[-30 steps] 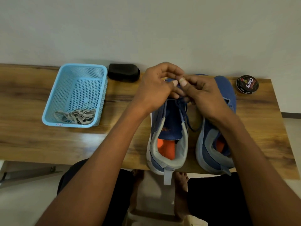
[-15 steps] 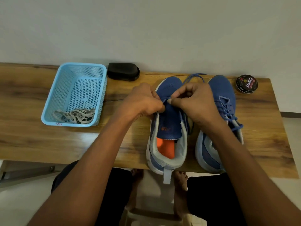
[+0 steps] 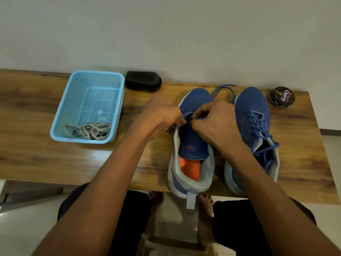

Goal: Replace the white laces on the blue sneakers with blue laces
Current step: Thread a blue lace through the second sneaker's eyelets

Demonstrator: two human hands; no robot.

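Observation:
Two blue sneakers stand toes-away on the wooden table. The left sneaker (image 3: 193, 150) has its tongue laid open and an orange insole showing. My left hand (image 3: 160, 117) and my right hand (image 3: 212, 122) meet over its front eyelets, each pinching the blue lace (image 3: 224, 89), whose loose loop trails beyond the toes. The right sneaker (image 3: 252, 115) is laced with a blue lace. The white laces (image 3: 90, 130) lie bundled in the light blue basket (image 3: 60, 111).
A black brush or sponge block (image 3: 143, 83) sits by the wall behind the basket. A round black tin of Cherry polish (image 3: 282, 97) stands at the table's far right corner. My knees and bare feet are under the table's near edge.
Both hands came down from above the toe to the left sneaker's front eyelets, drawing the blue lace with them. The right sneaker's laces are uncovered now.

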